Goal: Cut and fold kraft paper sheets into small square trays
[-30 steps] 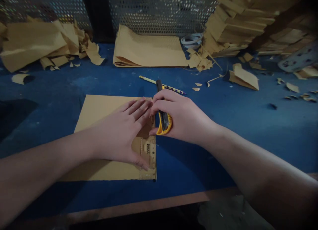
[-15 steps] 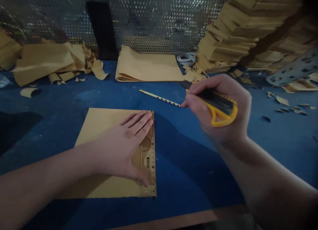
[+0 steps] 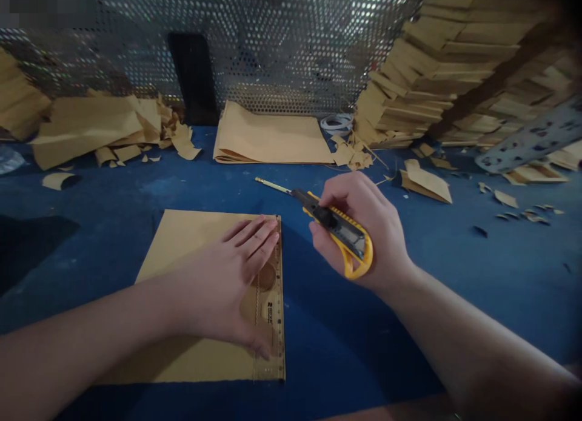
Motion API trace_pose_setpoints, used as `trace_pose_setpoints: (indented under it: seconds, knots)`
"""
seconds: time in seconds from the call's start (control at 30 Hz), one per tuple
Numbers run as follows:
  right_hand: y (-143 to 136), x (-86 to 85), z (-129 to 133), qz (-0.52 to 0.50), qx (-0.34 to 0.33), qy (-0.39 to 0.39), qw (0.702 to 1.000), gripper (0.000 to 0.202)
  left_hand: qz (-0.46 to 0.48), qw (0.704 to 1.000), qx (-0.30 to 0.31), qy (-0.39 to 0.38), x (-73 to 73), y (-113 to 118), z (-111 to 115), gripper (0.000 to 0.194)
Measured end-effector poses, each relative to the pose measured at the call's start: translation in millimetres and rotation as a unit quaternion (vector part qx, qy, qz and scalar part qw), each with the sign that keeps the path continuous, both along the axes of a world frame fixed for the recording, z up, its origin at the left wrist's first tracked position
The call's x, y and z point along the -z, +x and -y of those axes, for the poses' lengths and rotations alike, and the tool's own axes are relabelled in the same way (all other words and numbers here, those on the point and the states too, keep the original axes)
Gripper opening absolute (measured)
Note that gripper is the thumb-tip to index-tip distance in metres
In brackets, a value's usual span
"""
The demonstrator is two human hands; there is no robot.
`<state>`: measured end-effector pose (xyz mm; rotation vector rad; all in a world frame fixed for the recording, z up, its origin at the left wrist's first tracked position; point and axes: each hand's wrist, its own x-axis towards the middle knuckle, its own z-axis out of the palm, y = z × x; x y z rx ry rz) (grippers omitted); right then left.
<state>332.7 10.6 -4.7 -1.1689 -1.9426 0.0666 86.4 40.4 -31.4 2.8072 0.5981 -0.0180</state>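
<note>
My left hand (image 3: 222, 287) lies flat, fingers apart, pressing a clear ruler (image 3: 269, 324) onto a sheet of brown paper (image 3: 182, 239). The ruler runs along the sheet's right edge. To the right of it, my right hand (image 3: 364, 227) grips a yellow and black utility knife (image 3: 341, 230) above the blue table, its tip pointing up and left. Behind the knife is a pencil (image 3: 271, 184), its right part hidden by the knife and hand.
Folded brown paper (image 3: 275, 136) lies at the back beside a white tape roll (image 3: 336, 124). A dark phone (image 3: 193, 78) leans on the perforated metal panel (image 3: 282, 51). Paper scraps (image 3: 95, 127) lie back left, stacked paper (image 3: 422, 75) back right, a patterned cylinder (image 3: 531, 136) far right.
My right hand has moved left and down in view with the knife, which now covers part of the pencil. A folded scrap behind it has come into view. My left hand stays on the ruler.
</note>
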Motion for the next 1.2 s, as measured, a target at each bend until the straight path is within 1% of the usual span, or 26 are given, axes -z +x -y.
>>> trace_pose_setpoints:
  seconds: [0.07,0.2,0.5,0.67,0.83,0.93,1.07,1.2]
  knots:
    - [-2,0.9,1,0.009,-0.021,0.005,1.000,0.024,0.001,1.000,0.000,-0.004,-0.8,0,-1,0.134]
    - [-9,3.4,3,0.024,-0.049,-0.014,0.998,0.023,0.004,1.000,-0.001,-0.013,-0.3,0,-1,0.134]
    - [-17,4.6,8,0.042,-0.058,-0.024,0.997,0.027,0.002,1.000,-0.013,-0.023,3.2,0,1,0.133]
    - [-19,5.3,10,0.059,-0.072,-0.014,0.996,0.027,0.000,1.000,-0.013,-0.021,1.8,2,2,0.134]
    - [-24,6.1,13,0.080,-0.077,-0.013,0.994,0.022,-0.010,1.000,-0.012,-0.019,-1.6,4,3,0.137]
    - [-29,6.4,15,0.123,-0.078,-0.026,0.989,0.014,-0.017,1.000,-0.014,-0.022,-3.8,5,3,0.136]
    - [-36,8.7,18,0.181,-0.080,-0.022,0.980,0.007,-0.005,1.000,0.009,-0.017,-7.9,10,1,0.133]
    - [-41,13.3,21,0.201,-0.067,-0.004,0.977,0.006,0.009,0.999,0.031,0.000,-10.2,13,1,0.128]
